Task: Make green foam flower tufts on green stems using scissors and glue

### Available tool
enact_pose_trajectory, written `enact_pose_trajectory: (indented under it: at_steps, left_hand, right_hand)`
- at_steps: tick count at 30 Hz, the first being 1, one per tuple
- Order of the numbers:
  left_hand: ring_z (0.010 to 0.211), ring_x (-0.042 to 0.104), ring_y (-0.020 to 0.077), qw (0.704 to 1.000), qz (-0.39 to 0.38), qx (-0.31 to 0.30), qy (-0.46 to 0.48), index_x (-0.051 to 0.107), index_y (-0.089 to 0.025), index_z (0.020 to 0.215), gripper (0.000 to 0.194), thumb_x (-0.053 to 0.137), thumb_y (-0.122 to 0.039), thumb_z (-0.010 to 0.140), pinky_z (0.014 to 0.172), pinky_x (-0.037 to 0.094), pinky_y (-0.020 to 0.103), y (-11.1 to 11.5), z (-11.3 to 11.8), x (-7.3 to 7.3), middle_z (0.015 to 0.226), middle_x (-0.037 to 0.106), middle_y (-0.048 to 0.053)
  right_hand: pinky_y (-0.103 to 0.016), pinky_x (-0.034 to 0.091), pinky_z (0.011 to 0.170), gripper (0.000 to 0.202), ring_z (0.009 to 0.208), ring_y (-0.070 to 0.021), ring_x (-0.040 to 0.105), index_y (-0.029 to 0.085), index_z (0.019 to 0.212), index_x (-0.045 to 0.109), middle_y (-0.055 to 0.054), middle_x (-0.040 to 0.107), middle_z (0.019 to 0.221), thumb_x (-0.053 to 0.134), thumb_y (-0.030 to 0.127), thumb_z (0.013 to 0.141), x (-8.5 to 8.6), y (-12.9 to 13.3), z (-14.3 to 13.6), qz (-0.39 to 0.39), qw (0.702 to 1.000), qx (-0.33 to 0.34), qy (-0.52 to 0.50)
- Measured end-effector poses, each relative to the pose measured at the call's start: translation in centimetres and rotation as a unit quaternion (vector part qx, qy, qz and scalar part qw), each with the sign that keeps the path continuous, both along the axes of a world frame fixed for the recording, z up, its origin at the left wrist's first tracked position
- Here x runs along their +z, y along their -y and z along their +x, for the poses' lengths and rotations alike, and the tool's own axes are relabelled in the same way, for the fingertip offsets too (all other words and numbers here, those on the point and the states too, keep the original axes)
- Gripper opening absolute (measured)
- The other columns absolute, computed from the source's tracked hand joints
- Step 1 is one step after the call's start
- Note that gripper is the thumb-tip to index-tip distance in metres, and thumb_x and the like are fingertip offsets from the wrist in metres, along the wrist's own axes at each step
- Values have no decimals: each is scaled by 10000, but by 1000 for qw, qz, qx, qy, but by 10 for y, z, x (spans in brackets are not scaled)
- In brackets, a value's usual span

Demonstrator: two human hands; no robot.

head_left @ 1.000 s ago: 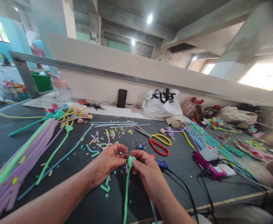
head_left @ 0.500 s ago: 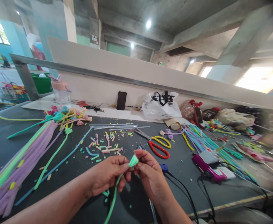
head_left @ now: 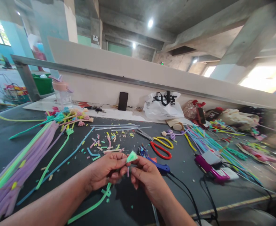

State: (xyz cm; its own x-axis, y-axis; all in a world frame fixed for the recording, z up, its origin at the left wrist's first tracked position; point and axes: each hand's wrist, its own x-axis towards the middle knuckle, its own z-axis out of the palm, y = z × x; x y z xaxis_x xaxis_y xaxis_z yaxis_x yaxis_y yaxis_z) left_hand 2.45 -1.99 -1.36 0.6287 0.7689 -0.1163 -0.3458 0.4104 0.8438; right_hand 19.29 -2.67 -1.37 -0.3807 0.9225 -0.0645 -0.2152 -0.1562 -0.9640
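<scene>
Between both hands, above the dark tabletop, is a small mint-green chenille flower bud (head_left: 131,156) with a pointed top. My left hand (head_left: 109,168) is closed, thumb and fingertips pinching the bud's left side. From the right, my right hand (head_left: 144,172) pinches the same bud, its lower fingers curled beneath. A short pale lilac stub (head_left: 128,171) shows just under the bud, between the fingertips. A green chenille stem (head_left: 93,207) runs down and left from below my left hand; whether it joins the bud is hidden. A blue glue gun (head_left: 161,168) lies partly behind my right hand.
Red-and-yellow-handled scissors (head_left: 161,149) lie beyond my right hand. Cut chenille bits (head_left: 109,144) scatter ahead. Purple chenille stems (head_left: 31,166) are bundled at left, blue ones (head_left: 210,142) at right. Near these are a magenta device (head_left: 210,171) and cords (head_left: 187,191). A phone (head_left: 123,101) leans behind.
The bud has turned and moved slightly up and left between my fingers. The green stem has swung left and lower. More of the glue gun now shows beside my right hand.
</scene>
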Motion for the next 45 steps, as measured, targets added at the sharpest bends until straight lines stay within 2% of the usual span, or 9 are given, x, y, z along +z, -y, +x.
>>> enact_pose_trajectory:
  at_steps: [10,18,25,28,31,33,37,41,45]
  left_hand:
    - [388,325,20,1000,-1,12,10,515,-136,759,131,528,-242,836,360,150,167,-1,0,2,611,503,-13]
    - [435,350,22,999,-4,38,30,506,-133,737,123,546,-207,826,407,181,165,0,-10,9,662,532,6]
    - [446,345,21,998,-12,56,29,530,-126,759,110,559,-215,816,423,205,160,-6,-8,7,676,535,8]
    - [438,332,17,998,-12,52,29,528,-130,764,116,567,-229,812,414,179,158,-6,-9,6,671,522,1]
    - [425,308,12,999,-1,29,33,523,-132,770,137,562,-254,818,403,139,163,-3,-9,7,669,516,1]
    - [418,303,11,999,7,9,36,516,-138,766,143,562,-263,819,401,135,169,0,-8,9,668,517,0]
    - [416,298,16,999,25,-3,38,507,-141,753,135,545,-246,829,404,144,184,3,-7,10,658,513,-1]
    - [424,288,25,998,44,7,52,506,-132,742,142,488,-215,856,424,181,197,2,-6,9,641,500,1]
    - [466,360,45,998,31,29,56,493,-139,744,112,489,-177,849,445,213,196,0,-9,9,651,514,13]
  right_hand:
    - [-170,404,389,276,426,-57,467,153,775,587,42,579,572,745,331,634,-7,2,-7,-33,998,-34,48]
    - [-151,278,296,288,306,-38,351,168,653,528,91,448,414,640,423,729,-6,-3,5,27,991,-66,115]
    - [-143,266,293,269,334,-27,353,170,709,523,67,498,543,619,414,763,-5,-1,3,-28,999,-33,12]
    - [-148,293,300,253,340,-40,379,171,721,537,67,479,512,560,410,804,-7,-2,3,37,992,-85,83]
    - [-162,346,311,193,355,-75,425,197,920,548,78,494,482,586,300,762,-11,-2,-2,81,977,-112,162]
    - [-166,367,317,290,366,-88,450,207,1006,530,83,511,475,577,204,720,-13,-1,-7,82,973,-73,202]
    - [-142,319,309,187,340,-56,416,190,853,585,69,543,490,493,124,703,-15,4,-13,69,965,50,248]
    - [-137,326,328,165,341,-42,400,172,845,620,68,540,488,503,188,729,-10,9,-11,19,974,109,200]
    - [-135,342,319,176,399,-51,490,159,772,603,30,602,629,615,314,690,-7,11,-9,-33,983,111,143]
